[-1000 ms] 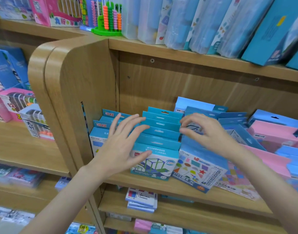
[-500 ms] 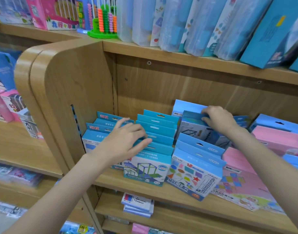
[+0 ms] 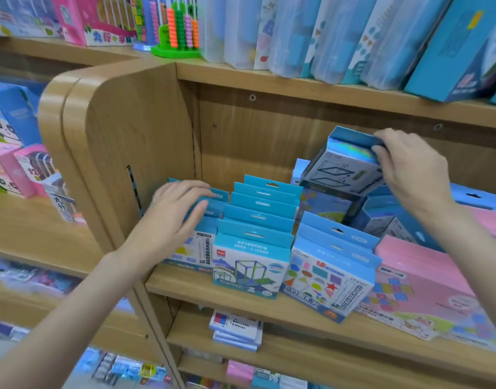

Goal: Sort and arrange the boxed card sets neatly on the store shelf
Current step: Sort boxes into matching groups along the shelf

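Observation:
Blue boxed card sets stand in rows on the middle wooden shelf (image 3: 241, 304). The centre row (image 3: 258, 220) has a cube picture on its front box. To its right stands a row with coloured shapes (image 3: 331, 279). My left hand (image 3: 174, 220) rests with relaxed fingers on the tops of the leftmost row (image 3: 202, 248). My right hand (image 3: 409, 169) grips the blue hang tab of one box (image 3: 345, 167) and holds it tilted in the air above the back of the shelf.
Flat pink sets (image 3: 421, 276) lie on the shelf at the right. The curved wooden side panel (image 3: 123, 136) closes off the left. Tall cases and a bead abacus (image 3: 179, 29) fill the shelf above. More boxes lie on the shelf below (image 3: 235, 329).
My right hand has lifted one blue box up out of the back rows. My left hand slid left from the centre row onto the leftmost row.

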Motion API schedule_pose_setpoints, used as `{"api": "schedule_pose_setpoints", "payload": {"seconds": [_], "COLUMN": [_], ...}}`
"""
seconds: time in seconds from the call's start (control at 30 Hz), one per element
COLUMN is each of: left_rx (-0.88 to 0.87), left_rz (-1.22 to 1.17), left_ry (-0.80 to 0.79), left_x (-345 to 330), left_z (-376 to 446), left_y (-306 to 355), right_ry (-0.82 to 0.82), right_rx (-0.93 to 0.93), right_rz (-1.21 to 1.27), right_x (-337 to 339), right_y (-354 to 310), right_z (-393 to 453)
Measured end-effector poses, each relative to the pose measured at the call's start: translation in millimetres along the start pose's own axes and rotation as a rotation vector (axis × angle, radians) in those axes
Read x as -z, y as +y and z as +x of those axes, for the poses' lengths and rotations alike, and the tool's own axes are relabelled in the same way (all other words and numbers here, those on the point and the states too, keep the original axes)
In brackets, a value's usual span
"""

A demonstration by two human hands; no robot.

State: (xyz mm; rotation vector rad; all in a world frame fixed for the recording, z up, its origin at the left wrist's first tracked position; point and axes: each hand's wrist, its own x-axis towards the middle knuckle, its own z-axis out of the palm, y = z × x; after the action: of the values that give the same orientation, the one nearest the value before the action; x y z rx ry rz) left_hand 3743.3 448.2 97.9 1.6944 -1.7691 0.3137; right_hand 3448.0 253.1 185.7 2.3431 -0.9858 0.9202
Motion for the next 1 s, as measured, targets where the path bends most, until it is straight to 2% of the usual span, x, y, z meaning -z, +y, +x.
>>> {"api": "schedule_pose_setpoints", "payload": {"seconds": [0.1,0.17,0.27,0.37,0.6,0.73,1.0], "left_rx": [0.079,0.117,0.102,0.087,-0.084,-0.154,-0.307], "left_rz": [-0.095,-0.123,-0.043,0.025,0.066,0.024,-0.100], "left_ry": [0.035,0.004,-0.067,-0.042,-0.065,-0.074,-0.056], "left_x": [13,12,6,5,-14,-32,-61], "left_z": [-6,-11,-14,-12,13,22,36], "left_y": [-10,-12,-11,-2,40,63,113], "right_ry": [0.087,0.110,0.105,0.137,0.184,0.206,0.361], "right_rx": [-0.021,-0.042,-0.049,-0.103,-0.255,-0.322,-0.519], "right_rz": [0.037,0.097,0.144,0.174,0.319,0.271,0.228], "right_x": [5,8,11,16,44,63,114], "right_y": [-5,-8,-10,-9,15,34,68], "right_z": [-3,-2,2,-3,-31,-54,-105]}}
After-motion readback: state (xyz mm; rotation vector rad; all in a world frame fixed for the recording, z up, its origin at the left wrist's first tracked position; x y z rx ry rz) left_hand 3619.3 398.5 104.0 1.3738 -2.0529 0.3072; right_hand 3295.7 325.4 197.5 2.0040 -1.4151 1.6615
